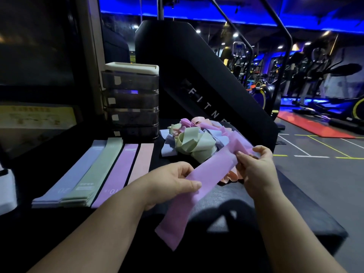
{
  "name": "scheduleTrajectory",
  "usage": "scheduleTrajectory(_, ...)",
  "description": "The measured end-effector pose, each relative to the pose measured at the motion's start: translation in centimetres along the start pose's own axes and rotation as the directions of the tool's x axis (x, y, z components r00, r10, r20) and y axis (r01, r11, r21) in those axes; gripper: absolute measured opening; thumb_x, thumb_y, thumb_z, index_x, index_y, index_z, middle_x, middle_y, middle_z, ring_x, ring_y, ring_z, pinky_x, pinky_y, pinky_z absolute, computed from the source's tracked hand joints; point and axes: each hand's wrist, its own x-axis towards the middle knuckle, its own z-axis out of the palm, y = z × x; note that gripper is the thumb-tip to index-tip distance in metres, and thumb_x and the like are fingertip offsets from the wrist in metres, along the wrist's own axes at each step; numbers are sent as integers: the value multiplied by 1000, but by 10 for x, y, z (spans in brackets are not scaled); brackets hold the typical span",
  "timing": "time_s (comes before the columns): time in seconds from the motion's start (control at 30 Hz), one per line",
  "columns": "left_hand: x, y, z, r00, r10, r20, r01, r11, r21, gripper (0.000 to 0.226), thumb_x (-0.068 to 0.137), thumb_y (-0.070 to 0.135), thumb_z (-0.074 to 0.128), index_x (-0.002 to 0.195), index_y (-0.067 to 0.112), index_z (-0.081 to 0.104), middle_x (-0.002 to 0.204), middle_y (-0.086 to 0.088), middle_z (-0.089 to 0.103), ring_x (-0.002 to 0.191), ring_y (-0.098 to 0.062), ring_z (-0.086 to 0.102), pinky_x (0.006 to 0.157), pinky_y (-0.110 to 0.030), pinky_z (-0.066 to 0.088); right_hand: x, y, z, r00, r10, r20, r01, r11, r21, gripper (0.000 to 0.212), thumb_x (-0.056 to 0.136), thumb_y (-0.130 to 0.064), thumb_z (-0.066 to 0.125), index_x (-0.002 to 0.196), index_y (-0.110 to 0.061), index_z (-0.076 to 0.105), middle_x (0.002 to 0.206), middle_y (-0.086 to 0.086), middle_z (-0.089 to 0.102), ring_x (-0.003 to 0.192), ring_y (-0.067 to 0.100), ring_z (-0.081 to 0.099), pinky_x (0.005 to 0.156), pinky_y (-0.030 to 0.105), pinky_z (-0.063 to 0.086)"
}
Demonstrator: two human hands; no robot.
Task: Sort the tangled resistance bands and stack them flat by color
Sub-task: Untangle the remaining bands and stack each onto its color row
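Note:
A long purple band (210, 170) stretches diagonally above the black bench, and both hands hold it. My left hand (173, 182) pinches its middle, with the lower end hanging loose toward me. My right hand (256, 166) grips its upper part beside the tangled pile (195, 140) of green, blue, purple and pink bands. Flat stacks lie side by side at the left: blue (74, 172), green (96, 170), purple (120, 172) and pink (140, 162). A pink band (230, 177) shows partly under the held one.
A stack of dark drawer boxes (131, 101) with a white lid stands behind the flat bands. A black padded machine (197, 81) rises behind the pile. The bench edge (315, 209) drops to the gym floor on the right. A white object (6, 190) sits far left.

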Motion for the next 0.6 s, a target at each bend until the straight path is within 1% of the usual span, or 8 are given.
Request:
scheduleTrajectory(0.13,-2,-7,-1,999,-41,10,41,999,-36,9,92,8,63,100,11,59,88,-4,69,77,-16,64,74,-30,51,3,7,-4,1000,-11,-28,9,999,-52,36,91,5,58,92,-27,41,75,10,48,55,18,44,45,25,40)
scheduleTrajectory(0.23,-6,-11,-2,998,-62,24,63,997,-42,14,93,7,61,106,7,58,91,-4,69,77,-14,65,67,-23,53,4,11,-6,999,-23,-43,18,994,-104,35,90,7,55,88,-25,41,76,12,49,50,17,45,41,22,39)
scheduleTrajectory(0.33,-10,-16,-6,995,-94,23,95,995,-34,17,93,7,61,109,3,58,97,-9,68,84,-19,64,76,-32,53,6,16,-7,999,-25,-20,22,990,-141,36,89,14,48,83,-20,37,64,10,48,36,15,45,36,21,39)
scheduleTrajectory(0.4,-12,-19,-11,993,-114,13,114,993,-10,10,92,9,63,102,6,60,93,-7,69,81,-19,63,77,-32,51,9,24,-8,1000,-26,-5,24,979,-201,35,87,14,48,78,-18,38,58,10,44,36,19,45,40,26,42)
scheduleTrajectory(0.47,-15,-21,-16,988,-153,-4,153,988,13,7,91,13,65,96,9,62,87,-6,69,76,-20,63,70,-30,52,10,31,-9,1000,-28,-2,27,964,-263,34,86,13,52,72,-17,44,58,8,45,43,20,45,49,30,42)
scheduleTrajectory(0.53,-19,-21,-19,979,-204,-10,204,979,16,10,90,17,67,95,10,63,83,-6,68,70,-21,63,56,-28,53,8,35,-9,1000,-8,-5,6,959,-285,33,87,12,53,69,-15,51,56,4,48,44,18,45,50,28,43)
scheduleTrajectory(0.57,-23,-21,-21,978,-208,-12,208,978,26,10,90,17,68,94,10,63,81,-4,68,68,-20,63,54,-26,52,8,35,-8,1000,1,1,-1,955,-297,32,86,13,52,70,-14,55,56,4,50,42,15,47,47,26,44)
scheduleTrajectory(0.6,-26,-22,-24,981,-196,-17,196,980,43,10,89,18,69,93,11,63,80,-2,69,69,-18,63,57,-25,51,7,36,-6,1000,6,5,-4,950,-311,31,86,14,52,71,-13,59,56,4,53,42,13,49,46,24,46)
